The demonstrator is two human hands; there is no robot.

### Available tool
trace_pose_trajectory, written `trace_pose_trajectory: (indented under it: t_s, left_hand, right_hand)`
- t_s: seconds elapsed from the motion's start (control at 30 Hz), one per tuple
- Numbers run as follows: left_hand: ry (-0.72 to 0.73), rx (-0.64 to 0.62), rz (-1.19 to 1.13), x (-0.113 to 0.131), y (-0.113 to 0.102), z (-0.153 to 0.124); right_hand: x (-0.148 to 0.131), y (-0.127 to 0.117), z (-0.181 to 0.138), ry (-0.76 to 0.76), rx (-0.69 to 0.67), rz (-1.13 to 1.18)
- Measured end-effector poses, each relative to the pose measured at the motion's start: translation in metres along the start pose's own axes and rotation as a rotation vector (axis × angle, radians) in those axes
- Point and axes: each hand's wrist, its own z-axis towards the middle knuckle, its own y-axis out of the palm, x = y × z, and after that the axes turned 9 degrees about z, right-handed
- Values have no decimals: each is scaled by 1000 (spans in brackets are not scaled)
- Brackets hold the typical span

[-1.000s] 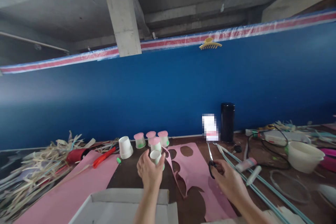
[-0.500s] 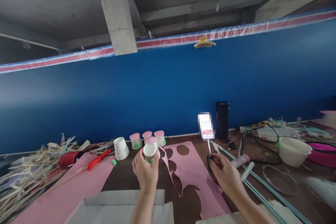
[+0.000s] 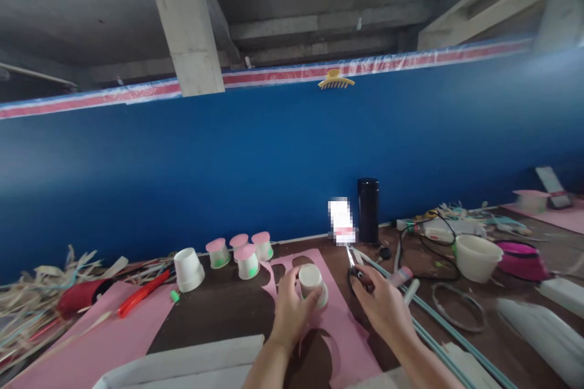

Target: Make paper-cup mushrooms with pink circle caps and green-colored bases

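Note:
My left hand (image 3: 291,311) is closed around a small white paper cup (image 3: 311,277). The cup is turned base up, its wider rim low over the pink sheet (image 3: 340,322); whether the rim touches the sheet I cannot tell. Round holes and curved cut-outs run along that sheet. In my right hand (image 3: 385,305), beside the sheet's right edge, is a pair of black-handled scissors (image 3: 350,259) with the blades pointing away from me. Several small cups with pink round tops (image 3: 247,262) stand to the left of the sheet.
Upturned white cups (image 3: 188,270) stand left of the pink-topped ones, near a red-handled tool (image 3: 143,293). A white box (image 3: 191,361) lies in front. A black cylinder (image 3: 368,211), pale rods (image 3: 440,340) and a white bowl (image 3: 477,257) are toward the right.
My left hand has moved right with the paper cup, from in front of the pink-topped cups to over the pink sheet. The right hand keeps the scissors. My view has shifted slightly right.

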Motion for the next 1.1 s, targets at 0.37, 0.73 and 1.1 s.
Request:
trace_pose_trajectory:
  t_s: [0.37, 0.73, 1.1]
  left_hand:
    - [62, -45, 116, -5, -2, -2]
    - [21, -84, 91, -2, -3, -2]
    - [-107, 251, -144, -8, -12, 4]
  right_hand:
    - [-10, -5, -9, -17, -182, -301]
    - [-4, -1, -13, -92, -214, -390]
    - [-24, -5, -20, -167, -229, -314]
